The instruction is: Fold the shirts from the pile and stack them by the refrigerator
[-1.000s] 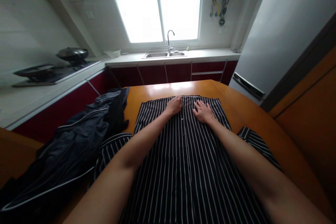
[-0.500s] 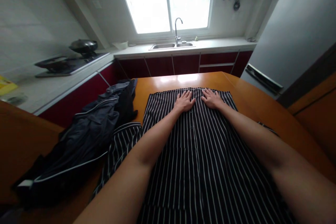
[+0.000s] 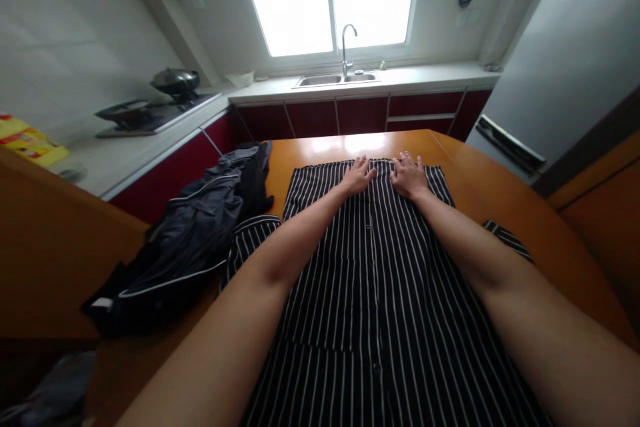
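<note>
A black button shirt with thin white stripes [image 3: 340,280] lies spread out, front side up, with its far edge across the middle of the wooden table [image 3: 450,153]. Near that far edge my left hand [image 3: 359,177] rests on the cloth, fingers stretched forward. My right hand [image 3: 409,175] lies just to the right of the button line, its fingers spread and the tips at or past the edge. Neither hand grips the cloth. Parts of the sleeves show on both sides; my forearms cover some of the shirt.
On the table's left lies a crumpled dark grey and black garment [image 3: 200,227] with white piping. Beyond are a sink [image 3: 320,80] with a tap [image 3: 345,47], a stove with a wok [image 3: 175,82], and a yellow package [image 3: 30,140]. A fridge [image 3: 560,67] stands at right.
Both hands have slid forward to the shirt's far edge, the right fingertips now reaching it. The camera view has shifted slightly, showing more of the left side and the right sleeve.
</note>
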The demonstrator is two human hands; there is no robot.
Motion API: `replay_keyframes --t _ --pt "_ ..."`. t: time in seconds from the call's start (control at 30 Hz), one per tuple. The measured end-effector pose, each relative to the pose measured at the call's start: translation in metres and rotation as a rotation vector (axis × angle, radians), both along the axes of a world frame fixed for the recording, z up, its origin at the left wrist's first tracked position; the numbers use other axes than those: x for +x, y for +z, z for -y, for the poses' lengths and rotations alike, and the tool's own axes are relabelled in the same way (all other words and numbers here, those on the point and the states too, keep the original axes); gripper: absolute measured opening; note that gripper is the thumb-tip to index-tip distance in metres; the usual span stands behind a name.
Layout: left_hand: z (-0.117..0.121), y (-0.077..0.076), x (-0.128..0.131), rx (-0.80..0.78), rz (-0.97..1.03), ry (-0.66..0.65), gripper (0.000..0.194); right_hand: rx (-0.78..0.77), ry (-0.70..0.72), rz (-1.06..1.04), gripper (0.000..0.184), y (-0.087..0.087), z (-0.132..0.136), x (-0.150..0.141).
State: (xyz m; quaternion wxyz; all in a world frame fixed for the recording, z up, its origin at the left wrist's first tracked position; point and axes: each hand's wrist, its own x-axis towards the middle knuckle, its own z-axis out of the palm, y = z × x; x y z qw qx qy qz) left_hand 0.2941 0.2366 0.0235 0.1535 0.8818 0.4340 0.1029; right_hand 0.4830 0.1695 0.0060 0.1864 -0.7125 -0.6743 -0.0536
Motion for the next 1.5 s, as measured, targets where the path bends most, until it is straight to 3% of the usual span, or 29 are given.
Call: replay_keyframes --t 0.17,0.27,0.37,0.5,0.6,0.73,0.9,1.03,1.23,1.5 --pt "0.091 0.018 -0.040 0.026 -0.106 -0.217 0.065 0.112 0.032 0.030 0.042 0.022 0.024 -0.024" --pt "0.151 0.026 -0.074 0.011 -0.170 -0.201 0.065 0.120 0.044 0.013 0.044 0.030 0.049 -0.054" --pt "0.202 0.025 -0.103 -0.058 -0.262 -0.129 0.075 0.048 0.114 -0.043 0.048 0.033 0.093 -0.089" --pt "0.245 0.006 -0.128 -0.065 -0.330 -0.132 0.085 -0.071 0.257 -0.077 0.054 0.022 0.169 -0.115" --pt "0.256 -0.010 -0.139 0.052 -0.289 -0.140 0.081 -0.183 0.254 -0.090 0.059 0.006 0.210 -0.112" --pt "0.257 -0.018 -0.149 0.143 -0.251 -0.124 0.074 -0.213 0.282 -0.038 0.062 -0.008 0.230 -0.098" --pt "0.261 -0.018 -0.153 0.169 -0.201 -0.116 0.070 -0.246 0.262 0.006 0.063 -0.007 0.227 -0.096" --pt "0.264 -0.015 -0.154 0.164 -0.152 -0.126 0.066 -0.341 0.176 -0.007 0.060 0.001 0.221 -0.113" --pt "0.261 -0.013 -0.159 0.094 -0.040 -0.141 0.056 -0.200 0.143 -0.063 0.059 -0.004 0.222 -0.149" --pt "0.256 -0.017 -0.163 0.107 -0.028 -0.154 0.057 -0.209 0.153 -0.123 0.058 -0.010 0.221 -0.144"
